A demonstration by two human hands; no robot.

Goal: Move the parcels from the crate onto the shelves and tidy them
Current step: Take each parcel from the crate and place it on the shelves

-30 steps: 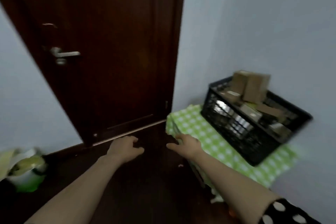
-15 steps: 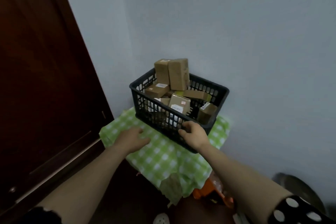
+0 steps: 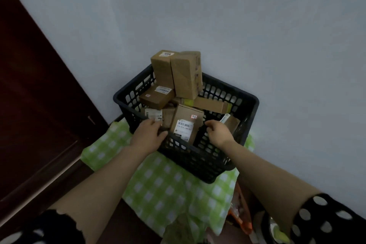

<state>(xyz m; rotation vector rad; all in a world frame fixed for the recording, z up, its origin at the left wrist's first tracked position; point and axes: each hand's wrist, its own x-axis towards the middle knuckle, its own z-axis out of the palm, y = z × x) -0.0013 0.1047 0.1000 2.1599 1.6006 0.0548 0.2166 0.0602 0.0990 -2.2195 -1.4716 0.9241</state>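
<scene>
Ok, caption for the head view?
The left hand and right hand grip the near rim of a black crate piled with cardboard parcels.

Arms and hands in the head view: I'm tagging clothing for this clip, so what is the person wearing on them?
The left sleeve and right sleeve are black with white polka dots; the left one's edge looks scalloped. The left hand and right hand are bare: no gloves, rings or watch visible.
</scene>
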